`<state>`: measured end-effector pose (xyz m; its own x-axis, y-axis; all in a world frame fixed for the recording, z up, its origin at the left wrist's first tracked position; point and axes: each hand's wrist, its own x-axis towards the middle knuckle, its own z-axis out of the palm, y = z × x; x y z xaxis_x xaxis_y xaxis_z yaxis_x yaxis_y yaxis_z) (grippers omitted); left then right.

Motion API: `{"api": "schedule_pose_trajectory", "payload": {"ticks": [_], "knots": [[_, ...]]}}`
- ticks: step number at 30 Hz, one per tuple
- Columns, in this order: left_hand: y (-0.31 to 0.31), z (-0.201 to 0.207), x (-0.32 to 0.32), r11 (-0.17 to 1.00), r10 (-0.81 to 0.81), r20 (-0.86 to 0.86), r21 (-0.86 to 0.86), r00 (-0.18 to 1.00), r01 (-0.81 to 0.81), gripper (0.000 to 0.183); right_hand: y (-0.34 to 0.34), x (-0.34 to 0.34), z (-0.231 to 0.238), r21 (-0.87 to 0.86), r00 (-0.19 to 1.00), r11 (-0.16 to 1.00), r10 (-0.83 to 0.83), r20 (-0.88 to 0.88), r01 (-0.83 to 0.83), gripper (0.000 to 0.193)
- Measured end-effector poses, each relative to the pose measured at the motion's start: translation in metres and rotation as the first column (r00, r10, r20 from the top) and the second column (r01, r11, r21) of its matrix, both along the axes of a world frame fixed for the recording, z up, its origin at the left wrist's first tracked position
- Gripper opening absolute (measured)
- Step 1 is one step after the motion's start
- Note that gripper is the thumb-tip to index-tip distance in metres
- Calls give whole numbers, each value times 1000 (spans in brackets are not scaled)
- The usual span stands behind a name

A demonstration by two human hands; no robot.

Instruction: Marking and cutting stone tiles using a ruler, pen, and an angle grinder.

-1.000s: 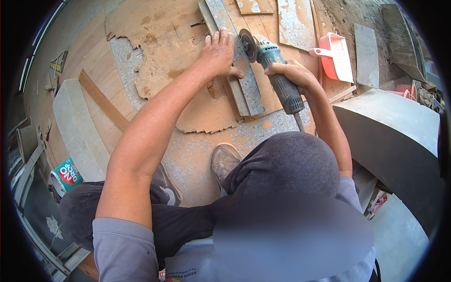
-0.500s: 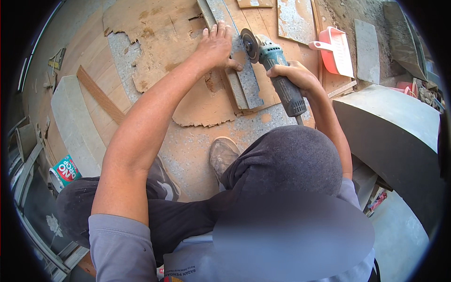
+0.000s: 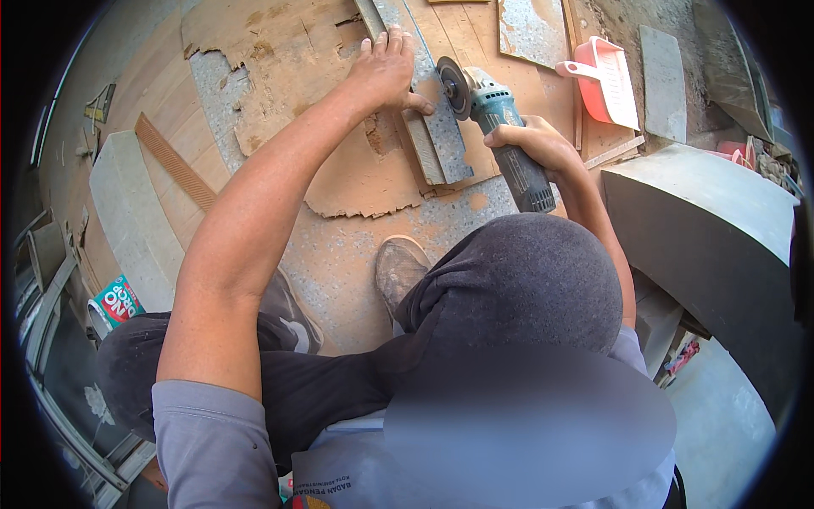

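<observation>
My left hand (image 3: 383, 76) lies with fingers stretched out on a long speckled grey strip (image 3: 443, 146) of terrazzo-like tile, its thumb apart at the strip's near part. Wrapped round the dark body of a teal-and-black angle grinder (image 3: 519, 176) is my right hand (image 3: 540, 146). The grinder's round disc (image 3: 455, 88) stands on edge beside the strip's right side. Whether it touches the strip, I cannot tell. Under the strip lies a worn brown board (image 3: 339, 182) with a ragged near edge.
A red-and-white dustpan (image 3: 606, 85) lies at the far right, near a speckled tile piece (image 3: 530, 32). To the right stands a large curved grey block (image 3: 704, 204). On the left are a ribbed brown strip (image 3: 174, 161), a pale slab (image 3: 131, 212) and a can (image 3: 117, 304). My shoe (image 3: 400, 270) is close to the board.
The view has shifted slightly. The grinder has moved a little to the right and toward me relative to the strip; its cord has passed behind my knee. My left hand stays on the strip.
</observation>
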<state>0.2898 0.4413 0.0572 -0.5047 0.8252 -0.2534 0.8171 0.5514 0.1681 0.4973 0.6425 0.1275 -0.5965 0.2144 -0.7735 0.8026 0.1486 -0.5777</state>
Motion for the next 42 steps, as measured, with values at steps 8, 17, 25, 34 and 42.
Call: {"api": "schedule_pose_trajectory", "payload": {"ticks": [8, 17, 25, 34, 42], "knots": [[0, -3, -1, 1000, -5, -30, -7, 1000, 4, 146, -6, 9, 9, 27, 1000, 1000, 10, 12, -10, 57], [0, -4, -1, 1000, -18, -32, 0, 999, 18, 147, -4, 26, 0, 52, 998, 999, 5, 63, -8, 55], [2, -4, -2, 999, 0, -14, -37, 1000, 0, 149, -9, 37, -1, 94, 1000, 995, -21, -5, 22, 66], [2, 0, -8, 1000, -17, 58, -19, 998, 18, 134, -20, 41, 22, 84, 991, 995, -57, 119, 47, 56], [1, -2, -8, 1000, -21, 49, -5, 999, 21, 135, -31, 39, 49, 138, 979, 990, -34, 199, 7, 72]]}}
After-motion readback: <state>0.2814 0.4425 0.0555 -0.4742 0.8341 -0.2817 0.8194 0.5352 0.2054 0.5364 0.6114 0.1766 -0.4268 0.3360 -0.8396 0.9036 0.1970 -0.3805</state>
